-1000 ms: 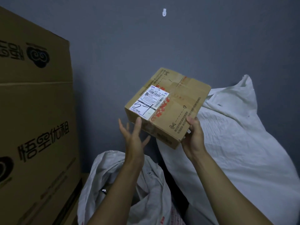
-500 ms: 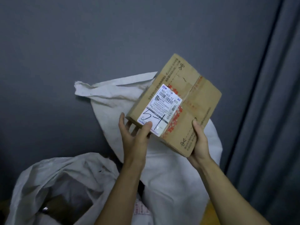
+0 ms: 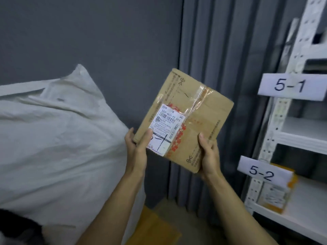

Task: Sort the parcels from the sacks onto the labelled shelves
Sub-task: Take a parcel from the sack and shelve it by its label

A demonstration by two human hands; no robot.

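- Fingers [image 3: 129, 138] of the left hand [image 3: 137, 151] curl round the near left corner of the parcel [image 3: 200, 112], with the thumb laid flat on its top face. The right hand [image 3: 209, 156] clasps the near right edge the same way, its other fingers hidden beneath.
- The parcel is held in the air, tilted, in front of the grey curtain [image 3: 212, 50]. It is between the sack [image 3: 58, 135] on the left and the rack [image 3: 281, 112] on the right, touching neither.
- It looks like a stiff cardboard box, and probably a light one, since a grip at its near edge alone carries it. The clear tape looks slick, so bare cardboard at the corners, with fingers under the base, is the safer hold.
- It is brown, squarish and fairly flat, with tape over the seam and dashed cut lines with scissor marks. A white shipping label [image 3: 166, 124] carries a barcode, and its dark handwritten strokes lie partly under the left thumb.
- The white sack bulges at left. The white rack carries tag 5-1 [image 3: 290, 85] and tag 5-2 [image 3: 261, 173], and an orange-edged packet [image 3: 277, 195] sits behind the lower tag.
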